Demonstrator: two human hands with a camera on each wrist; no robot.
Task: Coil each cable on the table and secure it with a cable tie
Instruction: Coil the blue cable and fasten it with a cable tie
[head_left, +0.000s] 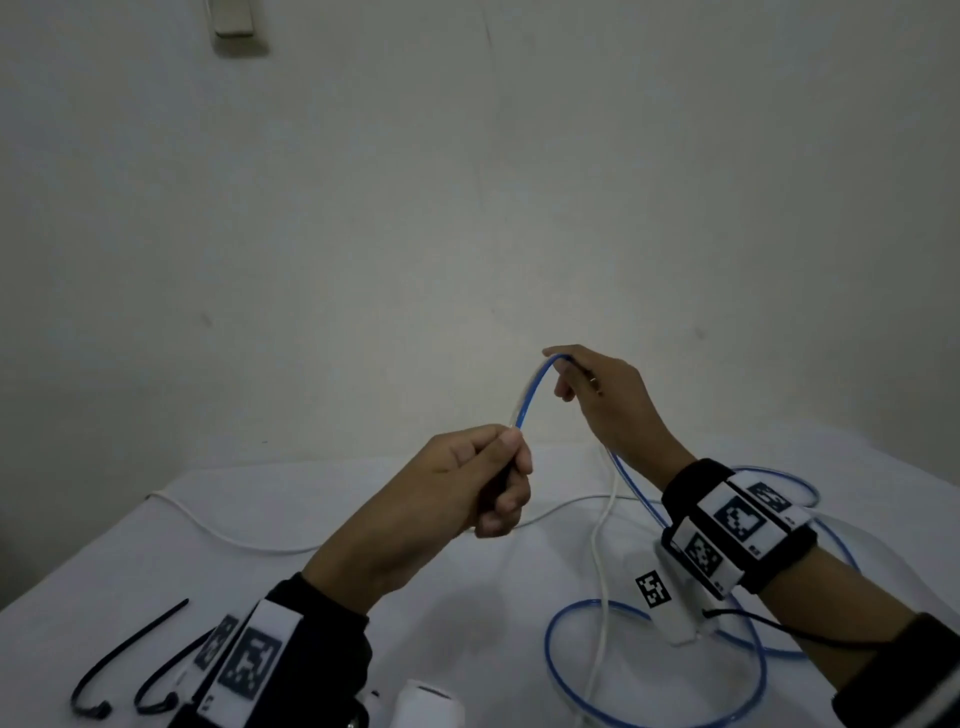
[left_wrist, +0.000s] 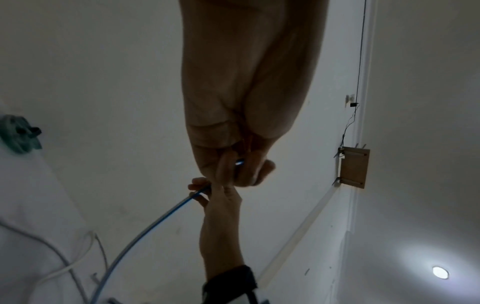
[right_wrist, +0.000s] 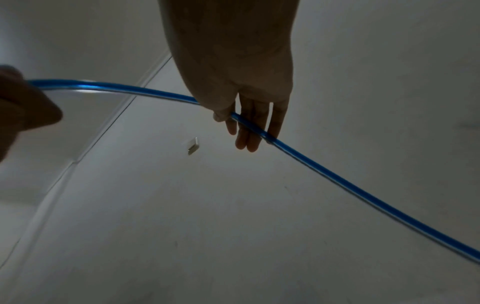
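Observation:
A blue cable (head_left: 531, 387) arcs through the air between my two hands above the white table (head_left: 130, 561). My left hand (head_left: 501, 467) grips one end of it in a fist; the left wrist view shows the cable tip (left_wrist: 239, 163) between the curled fingers. My right hand (head_left: 582, 376), raised higher and further back, pinches the cable between thumb and fingers (right_wrist: 246, 131). From there the cable drops to loose loops (head_left: 569, 613) on the table at the right. A white cable (head_left: 602, 525) lies across the table and over the blue loops.
Two black cable ties (head_left: 122, 652) (head_left: 169, 675) lie side by side at the table's near left corner. A plain wall stands right behind the table's far edge. A small white box (head_left: 234, 23) is mounted high on the wall.

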